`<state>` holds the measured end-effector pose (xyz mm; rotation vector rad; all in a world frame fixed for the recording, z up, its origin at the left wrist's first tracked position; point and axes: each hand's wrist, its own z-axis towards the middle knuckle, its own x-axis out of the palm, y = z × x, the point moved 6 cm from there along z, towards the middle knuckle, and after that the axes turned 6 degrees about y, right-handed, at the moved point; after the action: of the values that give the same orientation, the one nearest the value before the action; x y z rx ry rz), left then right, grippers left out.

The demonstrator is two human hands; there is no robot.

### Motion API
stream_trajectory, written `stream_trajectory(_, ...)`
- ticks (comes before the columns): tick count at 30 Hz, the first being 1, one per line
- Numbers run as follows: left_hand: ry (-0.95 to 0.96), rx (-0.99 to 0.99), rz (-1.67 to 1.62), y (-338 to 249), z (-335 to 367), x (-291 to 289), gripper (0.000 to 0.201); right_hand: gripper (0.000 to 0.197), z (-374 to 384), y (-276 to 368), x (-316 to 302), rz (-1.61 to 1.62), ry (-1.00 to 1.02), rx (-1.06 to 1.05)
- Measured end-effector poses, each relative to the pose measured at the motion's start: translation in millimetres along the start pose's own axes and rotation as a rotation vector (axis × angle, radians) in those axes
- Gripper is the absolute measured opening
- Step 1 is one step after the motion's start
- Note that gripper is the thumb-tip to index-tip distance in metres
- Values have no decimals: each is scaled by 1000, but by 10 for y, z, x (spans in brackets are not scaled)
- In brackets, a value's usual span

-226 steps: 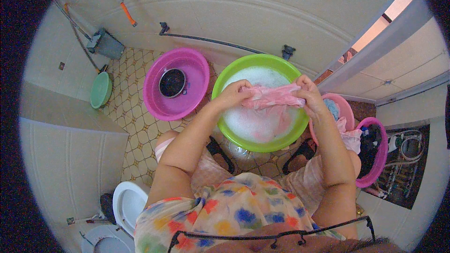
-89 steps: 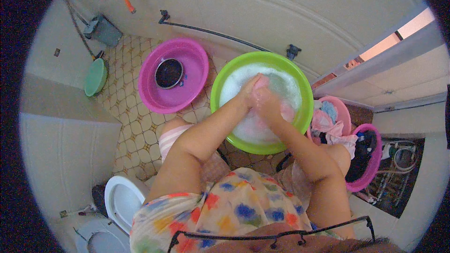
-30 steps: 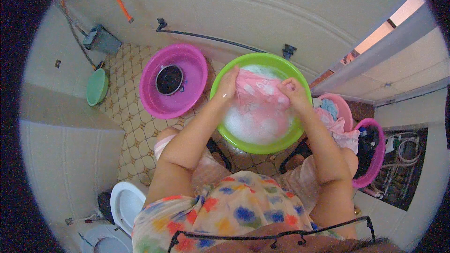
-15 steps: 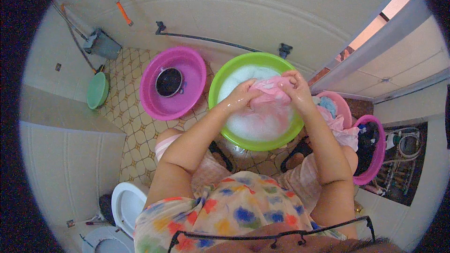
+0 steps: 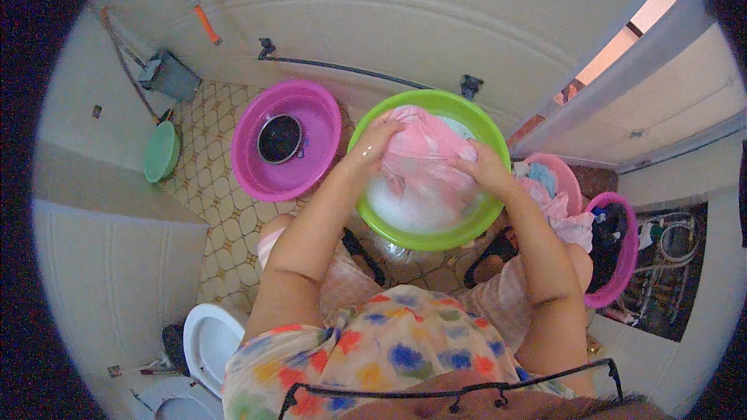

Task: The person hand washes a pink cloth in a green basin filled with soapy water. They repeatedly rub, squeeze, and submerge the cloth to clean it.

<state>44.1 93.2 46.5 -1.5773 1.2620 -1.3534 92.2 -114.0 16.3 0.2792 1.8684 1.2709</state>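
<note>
A wet pink garment is spread between my hands over a green basin of white suds. My left hand grips its left edge near the basin's left rim. On the other side, my right hand pinches the cloth close to the right rim. The garment's lower part hangs down into the foam, where its end is hard to make out. What kind of garment it is I cannot tell.
Left of the green basin stands a magenta basin with a dark round pan-like thing inside. At right are a pink basin with clothes and a magenta tub of dark items. A toilet is at lower left.
The pink garment was bunched between my hands and is now opened out wider. My left hand has moved left, and my right hand has come down toward me.
</note>
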Motion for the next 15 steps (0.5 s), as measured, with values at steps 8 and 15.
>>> stream_trajectory(8, -286, 197, 859, 581, 316, -106, 39, 46, 255, -448, 19, 32, -422, 96)
stream_trajectory(15, -84, -42, 573, 1318, 603, -360, 37, 36, 454, -251, 689, -430, 227, 201)
